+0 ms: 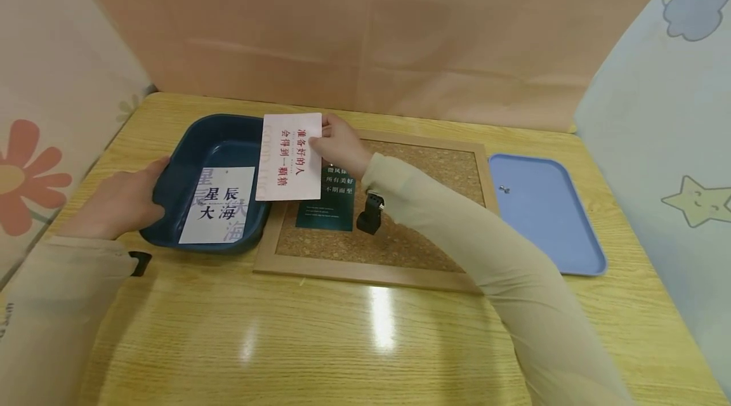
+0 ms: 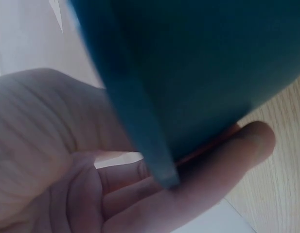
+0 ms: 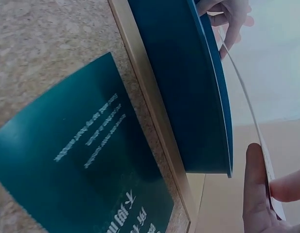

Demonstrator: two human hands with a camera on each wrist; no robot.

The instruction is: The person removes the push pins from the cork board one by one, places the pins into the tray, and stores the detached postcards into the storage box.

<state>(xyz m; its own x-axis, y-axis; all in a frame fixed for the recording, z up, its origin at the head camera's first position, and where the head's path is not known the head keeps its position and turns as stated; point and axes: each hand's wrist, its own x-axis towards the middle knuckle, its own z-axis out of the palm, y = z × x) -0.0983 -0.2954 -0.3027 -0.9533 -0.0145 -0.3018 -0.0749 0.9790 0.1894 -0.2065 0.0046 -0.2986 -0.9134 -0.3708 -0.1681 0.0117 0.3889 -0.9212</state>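
My right hand [image 1: 337, 143] pinches a pale pink card [image 1: 289, 157] with red characters, holding it above the right rim of a dark blue basin [image 1: 191, 146]. In the right wrist view the card [image 3: 247, 97] shows edge-on between thumb and fingers [image 3: 254, 194], just over the basin's rim [image 3: 208, 87]. Inside the basin lies a white card [image 1: 219, 204] with black characters. My left hand [image 1: 122, 200] rests on the basin's left side; in the left wrist view its fingers [image 2: 188, 194] lie under the basin's wall [image 2: 198, 63]. A dark green card [image 1: 331, 200] sits on the cork board [image 1: 422, 203].
The cork board has a wooden frame [image 1: 365, 269] and lies right of the basin. A light blue tray [image 1: 548, 216] holding small metal pins [image 1: 504, 189] stands at the right. Cloth screens surround the yellow wooden table [image 1: 320, 342].
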